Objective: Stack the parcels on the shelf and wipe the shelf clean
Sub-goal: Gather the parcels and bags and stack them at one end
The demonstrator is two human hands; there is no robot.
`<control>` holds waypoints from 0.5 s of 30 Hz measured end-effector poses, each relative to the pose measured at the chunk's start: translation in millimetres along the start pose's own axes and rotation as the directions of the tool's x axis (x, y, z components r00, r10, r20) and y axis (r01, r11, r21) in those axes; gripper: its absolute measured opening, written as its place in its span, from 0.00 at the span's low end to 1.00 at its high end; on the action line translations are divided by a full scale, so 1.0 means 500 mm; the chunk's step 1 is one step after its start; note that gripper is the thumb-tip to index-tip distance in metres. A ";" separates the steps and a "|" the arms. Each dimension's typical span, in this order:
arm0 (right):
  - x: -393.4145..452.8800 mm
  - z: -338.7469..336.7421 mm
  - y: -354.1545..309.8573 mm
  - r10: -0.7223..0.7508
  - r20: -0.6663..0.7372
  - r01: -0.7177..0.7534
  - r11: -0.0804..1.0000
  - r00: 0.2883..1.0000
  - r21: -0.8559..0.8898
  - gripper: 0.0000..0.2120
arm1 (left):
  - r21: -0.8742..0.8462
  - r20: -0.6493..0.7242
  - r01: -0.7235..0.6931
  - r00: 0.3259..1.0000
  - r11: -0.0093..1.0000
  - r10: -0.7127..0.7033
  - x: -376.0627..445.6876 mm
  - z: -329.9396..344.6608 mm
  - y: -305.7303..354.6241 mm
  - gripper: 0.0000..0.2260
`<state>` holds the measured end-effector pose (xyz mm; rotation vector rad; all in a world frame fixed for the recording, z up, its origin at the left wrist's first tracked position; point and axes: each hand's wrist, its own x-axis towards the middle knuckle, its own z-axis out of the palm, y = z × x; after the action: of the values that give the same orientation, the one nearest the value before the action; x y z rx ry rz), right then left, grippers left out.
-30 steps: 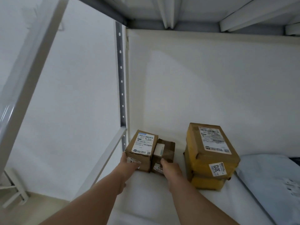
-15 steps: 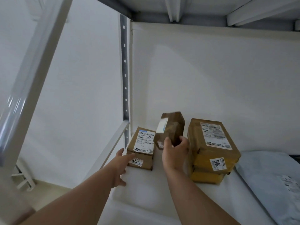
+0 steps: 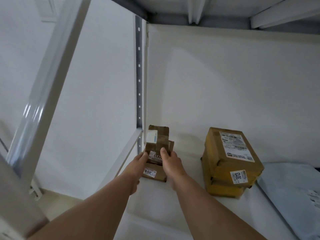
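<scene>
A small brown taped box (image 3: 158, 137) sits tilted on top of another small brown box (image 3: 155, 175) at the left end of the white shelf (image 3: 173, 213). My right hand (image 3: 170, 161) grips the upper box at its near right side, thumb on its top face. My left hand (image 3: 138, 163) touches the near left edge of that same box with an outstretched finger. The lower box is mostly hidden by the upper box and my hands; only its near face with a white label shows. To the right stands a stack of yellow-brown parcels (image 3: 228, 160), apart from both hands.
A grey plastic mailer bag (image 3: 292, 193) lies at the far right of the shelf. A perforated rear upright (image 3: 139, 75) rises just left of the small boxes, and a slanted front post (image 3: 43, 75) stands further left. The upper shelf's underside (image 3: 225, 11) is overhead.
My right hand lifted the small taped box from beside the left box and brought it left onto that box. My left hand moved up from the lower box to the upper box's edge.
</scene>
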<state>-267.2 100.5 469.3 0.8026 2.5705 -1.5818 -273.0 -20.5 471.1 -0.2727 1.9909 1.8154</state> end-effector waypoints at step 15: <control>-0.061 -0.131 0.083 0.088 0.298 -0.111 0.992 0.951 0.063 0.13 | 0.063 -0.144 -0.031 0.989 0.998 0.039 -0.002 0.031 0.000 0.23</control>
<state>-207.0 157.3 475.2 0.6329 2.2387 -1.6402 -269.4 -5.3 470.5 -0.3626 2.1585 1.7986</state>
